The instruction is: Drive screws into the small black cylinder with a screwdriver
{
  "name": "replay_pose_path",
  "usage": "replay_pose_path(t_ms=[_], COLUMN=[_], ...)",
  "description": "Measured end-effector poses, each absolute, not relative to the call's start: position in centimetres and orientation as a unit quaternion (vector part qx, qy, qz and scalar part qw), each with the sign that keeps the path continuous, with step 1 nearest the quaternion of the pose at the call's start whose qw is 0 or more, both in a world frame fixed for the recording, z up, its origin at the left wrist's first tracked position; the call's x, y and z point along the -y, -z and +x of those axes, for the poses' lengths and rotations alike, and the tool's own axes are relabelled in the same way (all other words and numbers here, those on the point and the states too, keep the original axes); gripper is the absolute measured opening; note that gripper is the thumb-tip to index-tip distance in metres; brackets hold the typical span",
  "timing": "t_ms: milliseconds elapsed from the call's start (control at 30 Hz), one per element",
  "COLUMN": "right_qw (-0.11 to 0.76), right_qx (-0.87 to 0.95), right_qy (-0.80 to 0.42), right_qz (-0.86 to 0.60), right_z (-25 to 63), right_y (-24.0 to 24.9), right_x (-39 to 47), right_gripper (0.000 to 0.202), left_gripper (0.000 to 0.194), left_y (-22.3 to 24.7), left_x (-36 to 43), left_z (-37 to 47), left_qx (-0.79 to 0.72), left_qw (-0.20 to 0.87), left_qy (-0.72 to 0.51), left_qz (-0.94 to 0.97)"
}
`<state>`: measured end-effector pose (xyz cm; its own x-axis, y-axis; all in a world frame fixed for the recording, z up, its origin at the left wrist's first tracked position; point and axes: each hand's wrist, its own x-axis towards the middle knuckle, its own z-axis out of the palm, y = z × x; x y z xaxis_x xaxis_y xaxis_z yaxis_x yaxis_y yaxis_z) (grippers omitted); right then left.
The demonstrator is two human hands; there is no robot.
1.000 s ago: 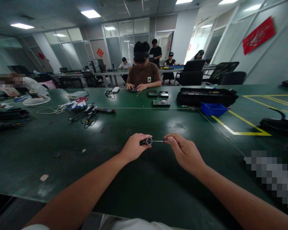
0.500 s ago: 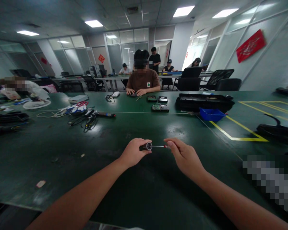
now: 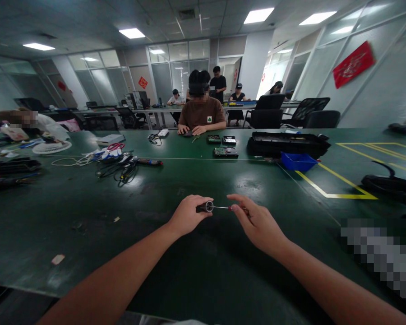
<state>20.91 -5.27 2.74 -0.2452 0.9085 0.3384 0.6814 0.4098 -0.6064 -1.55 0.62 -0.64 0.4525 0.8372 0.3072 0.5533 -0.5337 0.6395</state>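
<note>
Near the middle of the green table (image 3: 155,253), my left hand (image 3: 189,215) grips a dark cylindrical part (image 3: 209,206) with a pale ring at its end. A thin screwdriver (image 3: 222,207) with a red-tipped handle lies level between the hands, its shaft reaching the ring end of the part. The handle is in my right hand (image 3: 257,221), held by the thumb and fingers, with the index finger stretched out above it. Fingers cover most of the handle. Whether the tip touches anything inside the ring is too small to tell.
Across the table a person (image 3: 201,108) sits behind several drive-like units (image 3: 226,152). A blue tray (image 3: 298,161) and long black housing (image 3: 287,144) are at right. Cables (image 3: 125,171) and a fan-like white disc (image 3: 52,147) lie left; a blurred-out object (image 3: 382,257) is lower right.
My right hand has shifted slightly left, and its index finger has lifted and straightened above the handle. My left hand and the part have barely moved.
</note>
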Motion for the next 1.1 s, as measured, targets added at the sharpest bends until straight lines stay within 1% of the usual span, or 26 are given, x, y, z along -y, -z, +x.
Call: replay_pose_path(t_ms=[133,333,533,733,867,967,1100], right_qw=[0.350,0.310,0.351,0.336,0.354,0.339,0.328], right_qx=[0.771,0.766,0.776,0.754,0.762,0.772,0.757], right_qy=[-0.169,-0.179,-0.159,-0.179,-0.175,-0.178,-0.195], right_qz=[-0.504,-0.534,-0.500,-0.535,-0.514,-0.507,-0.531], right_z=[20.82,21.00,20.84,20.93,20.96,21.01,21.04], right_y=[-2.74,-3.15,-2.93,-3.06,-3.06,-3.04,-3.08], right_x=[5.56,5.53,5.65,5.51,5.59,5.57,5.44], right_gripper=[0.038,0.036,0.036,0.037,0.031,0.025,0.035], left_gripper=[0.041,0.039,0.042,0.042,0.042,0.041,0.040], left_y=[0.56,0.51,0.58,0.45,0.49,0.45,0.42], left_x=[-0.56,-0.53,-0.62,-0.38,-0.35,-0.40,-0.50], left_z=[-1.59,-1.48,-1.56,-1.53,-1.53,-1.56,-1.56], left_qx=[-0.425,-0.426,-0.416,-0.422,-0.417,-0.420,-0.425], left_qw=[0.223,0.219,0.215,0.219,0.219,0.216,0.221], left_qy=[-0.311,-0.299,-0.304,-0.302,-0.302,-0.303,-0.296], left_qz=[0.820,0.825,0.829,0.826,0.829,0.828,0.826])
